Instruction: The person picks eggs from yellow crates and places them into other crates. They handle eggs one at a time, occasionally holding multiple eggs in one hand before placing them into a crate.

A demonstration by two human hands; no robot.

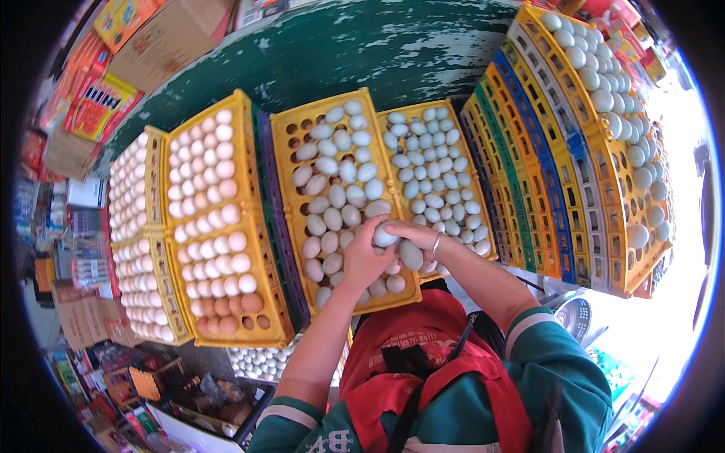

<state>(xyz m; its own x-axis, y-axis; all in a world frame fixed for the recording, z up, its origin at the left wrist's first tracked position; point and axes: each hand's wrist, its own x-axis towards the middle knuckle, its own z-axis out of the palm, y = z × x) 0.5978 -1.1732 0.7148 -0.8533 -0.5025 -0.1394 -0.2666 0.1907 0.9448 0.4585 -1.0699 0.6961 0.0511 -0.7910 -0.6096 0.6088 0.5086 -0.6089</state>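
Observation:
My left hand (pixel 367 256) is curled around a pale blue-green egg (pixel 385 234). The thumb of my right hand (pixel 418 235), a bangle at its wrist, touches that same egg. A second, greyer egg (pixel 410 255) sits just under my right hand and seems held in it, though its fingers are mostly hidden. Both hands are above a yellow plastic egg tray (pixel 290 170) of pale eggs, with several bare holes at its far left. To its right lies another yellow tray (pixel 391 117), filled with smaller-looking bluish eggs.
On the left, yellow trays (pixel 277 334) hold pinkish-white and some brown eggs. A tall stack of coloured egg trays (pixel 532 187) rises at right, topped with pale eggs. Behind is a worn green surface (pixel 362 51). Cardboard boxes (pixel 164 45) and packaged goods line the far left.

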